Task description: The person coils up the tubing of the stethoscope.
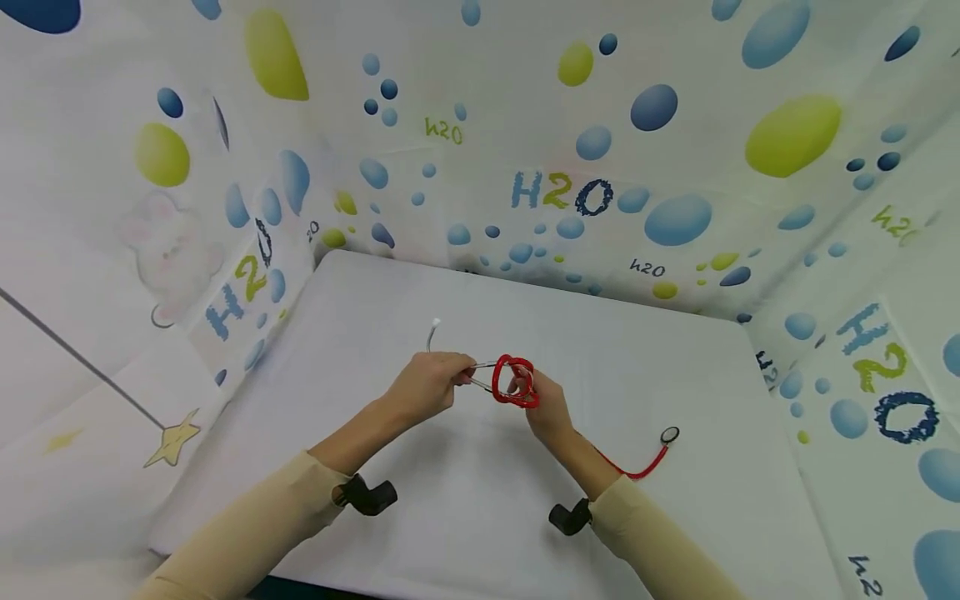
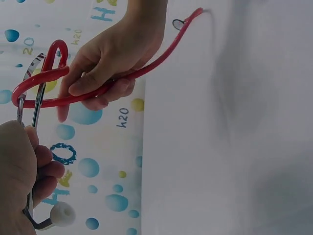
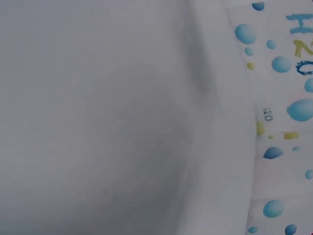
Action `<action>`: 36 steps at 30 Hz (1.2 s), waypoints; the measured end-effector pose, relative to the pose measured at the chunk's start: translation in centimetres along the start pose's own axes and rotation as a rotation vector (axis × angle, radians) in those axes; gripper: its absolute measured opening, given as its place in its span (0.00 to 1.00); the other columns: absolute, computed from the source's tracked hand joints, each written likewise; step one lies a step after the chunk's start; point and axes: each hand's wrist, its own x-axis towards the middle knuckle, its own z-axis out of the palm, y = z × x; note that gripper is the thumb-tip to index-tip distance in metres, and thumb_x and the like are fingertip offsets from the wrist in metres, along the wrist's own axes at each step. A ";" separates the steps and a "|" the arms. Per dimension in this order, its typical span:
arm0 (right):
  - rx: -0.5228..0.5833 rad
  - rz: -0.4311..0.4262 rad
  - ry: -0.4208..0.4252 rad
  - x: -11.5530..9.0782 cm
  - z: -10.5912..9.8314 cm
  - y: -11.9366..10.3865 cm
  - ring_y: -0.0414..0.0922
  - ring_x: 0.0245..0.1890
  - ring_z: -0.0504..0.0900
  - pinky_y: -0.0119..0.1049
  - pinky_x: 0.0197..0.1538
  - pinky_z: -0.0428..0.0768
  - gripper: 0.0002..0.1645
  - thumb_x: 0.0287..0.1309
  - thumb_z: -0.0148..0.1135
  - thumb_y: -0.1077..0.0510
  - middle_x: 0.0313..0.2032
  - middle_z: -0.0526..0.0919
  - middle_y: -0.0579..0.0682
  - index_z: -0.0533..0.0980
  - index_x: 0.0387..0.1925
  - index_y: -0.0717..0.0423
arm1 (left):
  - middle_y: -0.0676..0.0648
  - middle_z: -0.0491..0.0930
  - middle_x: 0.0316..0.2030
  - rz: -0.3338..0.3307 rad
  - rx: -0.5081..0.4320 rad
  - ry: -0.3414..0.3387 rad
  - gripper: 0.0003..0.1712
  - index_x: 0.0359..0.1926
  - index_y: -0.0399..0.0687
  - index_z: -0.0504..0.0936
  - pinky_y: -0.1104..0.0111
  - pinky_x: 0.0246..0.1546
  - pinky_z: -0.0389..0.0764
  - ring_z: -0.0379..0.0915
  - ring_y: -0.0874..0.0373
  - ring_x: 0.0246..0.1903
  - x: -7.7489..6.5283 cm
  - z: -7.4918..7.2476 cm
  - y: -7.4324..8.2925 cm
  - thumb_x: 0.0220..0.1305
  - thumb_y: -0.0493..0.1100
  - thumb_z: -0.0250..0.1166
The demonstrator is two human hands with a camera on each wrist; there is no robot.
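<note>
A stethoscope with red tubing (image 1: 516, 402) is held between the two hands above the white table. My left hand (image 1: 427, 385) grips its metal ear tubes (image 2: 38, 110); a white ear tip (image 2: 63, 214) sticks out below that fist in the left wrist view. The tubing loops around the far end of the metal tubes. With thumb and fingers, my right hand (image 1: 550, 410) pinches the red tubing just beside the loop. From there the tubing runs back past the right wrist to the round, dark-rimmed chest piece (image 1: 670, 435). The right wrist view shows neither hand nor stethoscope.
A white-covered table (image 1: 360, 300) lies under both hands. Behind it and at its sides hangs a white sheet (image 1: 495, 150) printed with blue and green drops and "H2O". Black wrist mounts (image 1: 367, 496) sit on both cuffs, over beige sleeves (image 1: 255, 517).
</note>
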 end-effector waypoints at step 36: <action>-0.409 0.250 -0.282 -3.7 1.2 -4.4 0.33 0.22 0.74 0.25 0.29 0.76 0.15 0.61 0.52 0.52 0.25 0.80 0.40 0.70 0.46 0.56 | 0.50 0.82 0.24 -0.164 0.089 0.023 0.05 0.32 0.44 0.78 0.71 0.27 0.79 0.77 0.62 0.22 -0.7 4.1 -2.0 0.51 0.33 0.64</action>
